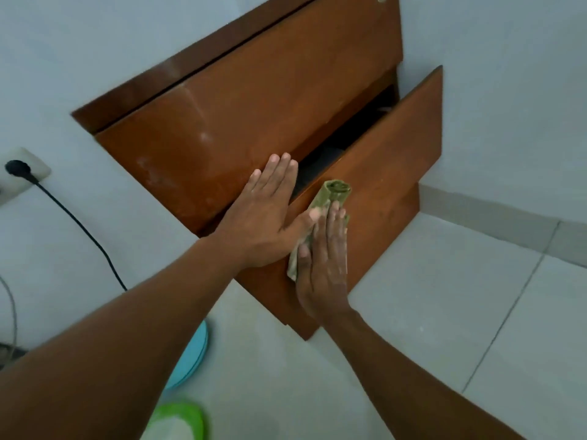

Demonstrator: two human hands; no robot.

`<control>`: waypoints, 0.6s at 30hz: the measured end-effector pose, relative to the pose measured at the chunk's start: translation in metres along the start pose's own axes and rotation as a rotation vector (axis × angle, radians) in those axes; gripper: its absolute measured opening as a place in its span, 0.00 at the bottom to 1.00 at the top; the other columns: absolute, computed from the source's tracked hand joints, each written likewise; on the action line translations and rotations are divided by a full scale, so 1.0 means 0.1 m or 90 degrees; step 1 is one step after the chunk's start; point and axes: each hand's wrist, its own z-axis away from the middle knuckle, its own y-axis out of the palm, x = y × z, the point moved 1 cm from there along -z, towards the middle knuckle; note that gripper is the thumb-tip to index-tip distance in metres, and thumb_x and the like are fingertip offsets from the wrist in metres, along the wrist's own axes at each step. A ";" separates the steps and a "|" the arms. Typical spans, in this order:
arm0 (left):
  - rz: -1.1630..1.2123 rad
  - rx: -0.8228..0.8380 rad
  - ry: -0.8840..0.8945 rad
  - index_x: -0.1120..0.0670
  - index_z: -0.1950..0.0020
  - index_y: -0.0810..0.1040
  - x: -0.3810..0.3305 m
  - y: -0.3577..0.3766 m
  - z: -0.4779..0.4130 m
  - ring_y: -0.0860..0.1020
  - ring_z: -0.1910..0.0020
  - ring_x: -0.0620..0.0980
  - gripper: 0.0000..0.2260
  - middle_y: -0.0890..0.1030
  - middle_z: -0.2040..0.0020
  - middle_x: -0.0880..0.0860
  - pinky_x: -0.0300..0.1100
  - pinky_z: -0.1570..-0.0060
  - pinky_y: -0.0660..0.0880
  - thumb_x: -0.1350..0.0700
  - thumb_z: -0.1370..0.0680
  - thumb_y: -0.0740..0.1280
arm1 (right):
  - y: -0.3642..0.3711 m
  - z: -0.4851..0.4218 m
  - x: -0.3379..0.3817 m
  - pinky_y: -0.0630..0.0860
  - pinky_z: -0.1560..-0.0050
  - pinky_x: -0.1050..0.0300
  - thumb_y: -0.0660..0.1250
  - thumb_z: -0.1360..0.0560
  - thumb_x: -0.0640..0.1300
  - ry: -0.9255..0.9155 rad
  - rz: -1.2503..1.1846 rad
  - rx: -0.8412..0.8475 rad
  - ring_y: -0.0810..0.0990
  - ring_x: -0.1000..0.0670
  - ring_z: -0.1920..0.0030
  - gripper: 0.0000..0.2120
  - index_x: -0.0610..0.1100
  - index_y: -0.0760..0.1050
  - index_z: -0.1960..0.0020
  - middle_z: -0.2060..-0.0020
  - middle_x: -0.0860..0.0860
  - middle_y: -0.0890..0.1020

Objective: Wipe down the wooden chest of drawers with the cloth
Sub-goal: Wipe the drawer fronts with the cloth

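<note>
Hands work side by side on the chest (254,100). The left hand (266,214) lies flat with straight fingers on the upper drawer front's lower edge. The right hand (324,265), fingers straight, presses the green cloth (330,195) against the lower drawer (390,160), which stands pulled out; something dark lies inside, unclear. A plug (17,168) sits in the wall socket left of the chest.
</note>
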 end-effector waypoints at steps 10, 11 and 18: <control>0.014 -0.016 -0.010 0.50 0.17 0.39 0.00 0.04 -0.01 0.34 0.20 0.42 0.42 0.39 0.17 0.47 0.46 0.21 0.36 0.27 0.23 0.42 | -0.40 -1.27 -1.21 0.60 0.29 0.59 0.56 0.17 0.45 0.523 -0.061 -0.268 0.69 0.43 0.28 0.21 0.41 0.69 0.27 0.29 0.44 0.73; 0.011 -0.017 -0.007 0.51 0.17 0.39 0.01 0.03 -0.01 0.35 0.20 0.42 0.42 0.39 0.17 0.48 0.46 0.21 0.37 0.27 0.23 0.42 | -0.44 -1.21 -1.14 0.62 0.34 0.63 0.58 0.18 0.43 0.527 -0.075 -0.295 0.72 0.44 0.32 0.18 0.40 0.72 0.30 0.34 0.44 0.76; -0.003 -0.029 0.027 0.56 0.17 0.42 0.06 0.02 0.02 0.38 0.19 0.45 0.39 0.43 0.16 0.52 0.49 0.20 0.39 0.32 0.20 0.42 | 0.19 0.45 0.41 0.64 0.28 0.53 0.57 0.19 0.47 0.197 -0.035 -0.097 0.71 0.45 0.31 0.22 0.41 0.71 0.28 0.31 0.42 0.74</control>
